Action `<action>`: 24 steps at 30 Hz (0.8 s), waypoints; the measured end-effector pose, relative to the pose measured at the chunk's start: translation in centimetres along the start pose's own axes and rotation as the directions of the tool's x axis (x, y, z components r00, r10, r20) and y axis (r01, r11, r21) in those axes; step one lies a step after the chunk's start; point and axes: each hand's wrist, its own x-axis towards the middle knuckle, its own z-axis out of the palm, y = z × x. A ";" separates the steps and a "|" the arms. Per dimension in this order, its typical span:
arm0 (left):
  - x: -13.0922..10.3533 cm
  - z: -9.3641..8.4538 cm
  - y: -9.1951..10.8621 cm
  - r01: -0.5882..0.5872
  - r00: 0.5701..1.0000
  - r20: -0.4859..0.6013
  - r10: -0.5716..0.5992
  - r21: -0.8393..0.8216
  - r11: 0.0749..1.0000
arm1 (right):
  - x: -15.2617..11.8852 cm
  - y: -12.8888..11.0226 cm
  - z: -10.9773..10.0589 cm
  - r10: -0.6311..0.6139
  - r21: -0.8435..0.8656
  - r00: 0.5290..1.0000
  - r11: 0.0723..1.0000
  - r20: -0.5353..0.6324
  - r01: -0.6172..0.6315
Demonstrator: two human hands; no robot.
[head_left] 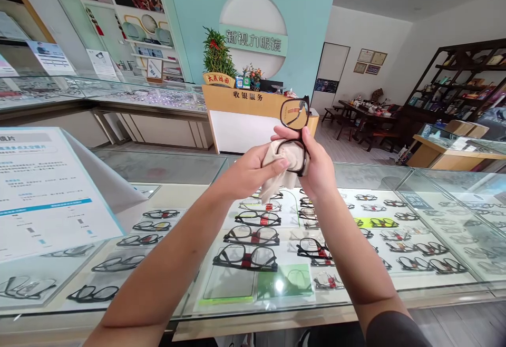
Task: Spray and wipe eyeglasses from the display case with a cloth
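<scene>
A pair of dark-framed eyeglasses [308, 105] is held up on end over the glass counter, one lens above the other. My right hand [318, 163] grips the frame near its middle, thumb pointing up beside the bridge. Pressed against the lower lens is a cream cloth [288, 158], pinched between the thumb and fingers of my left hand [253, 172]. The upper lens stands bare, and a temple arm shows through it. Part of the left fingers is hidden behind the cloth.
Below my arms, a glass display case [284, 305] holds rows of eyeglasses [245, 257]. A printed sign [51, 194] stands at the left on the counter. Beyond are a wood-topped cashier desk [221, 99] with a potted plant [217, 54], and a dark table [363, 112] with benches.
</scene>
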 end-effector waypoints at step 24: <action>1.2 1.6 -2.0 0.017 0.923 -0.358 -0.143 -0.333 0.943 | -0.2 0.3 0.2 -0.183 -0.156 0.967 0.975 -0.178 0.155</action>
